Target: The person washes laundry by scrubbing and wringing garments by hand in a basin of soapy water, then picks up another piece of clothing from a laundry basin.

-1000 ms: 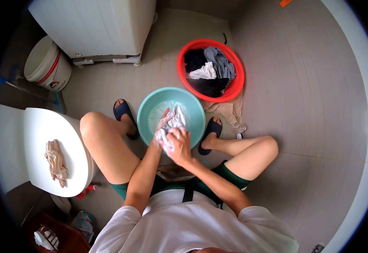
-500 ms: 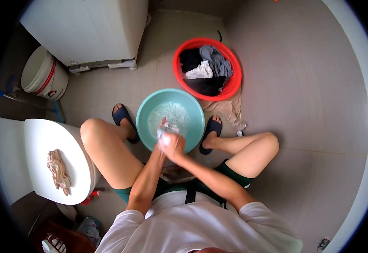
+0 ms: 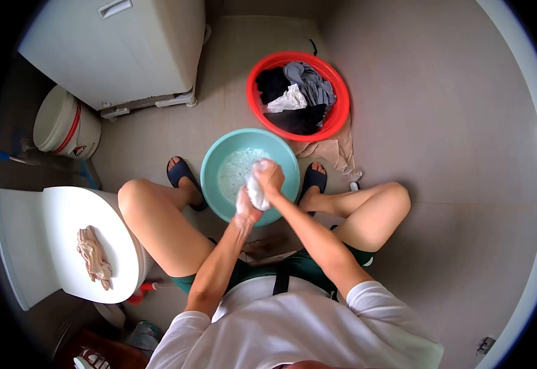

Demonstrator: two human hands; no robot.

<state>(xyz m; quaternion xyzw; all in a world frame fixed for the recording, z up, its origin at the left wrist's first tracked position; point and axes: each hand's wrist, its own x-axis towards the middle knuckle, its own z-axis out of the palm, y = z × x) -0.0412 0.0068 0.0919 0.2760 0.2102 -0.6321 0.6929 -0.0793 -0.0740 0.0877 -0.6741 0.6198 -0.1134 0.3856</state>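
Observation:
A bunched white cloth (image 3: pixel 257 193), wet and soapy, is stretched between my two hands over the teal basin (image 3: pixel 212 195). My left hand (image 3: pixel 248 206) grips its lower end near the basin's front rim, with suds on the fingers and wrist. Farther forward, my right hand (image 3: pixel 271 177) is closed round the upper part of the cloth. Foamy water (image 3: pixel 236 171) lies in the basin below. What kind of garment the cloth is cannot be made out.
Behind the basin stands a red tub (image 3: pixel 344 111) of dark, grey and white clothes. A beige cloth (image 3: pixel 336 150) lies beside it on the floor. To the left are a toilet (image 3: pixel 59 215) with a crumpled beige cloth (image 3: pixel 94 257) on its lid, a white bucket (image 3: pixel 65 123) and a white appliance (image 3: pixel 139 55).
My right hand has moved forward and right, away from my left hand. The white cloth, bunched between both hands before, now shows more of its length. The camera view has shifted slightly.

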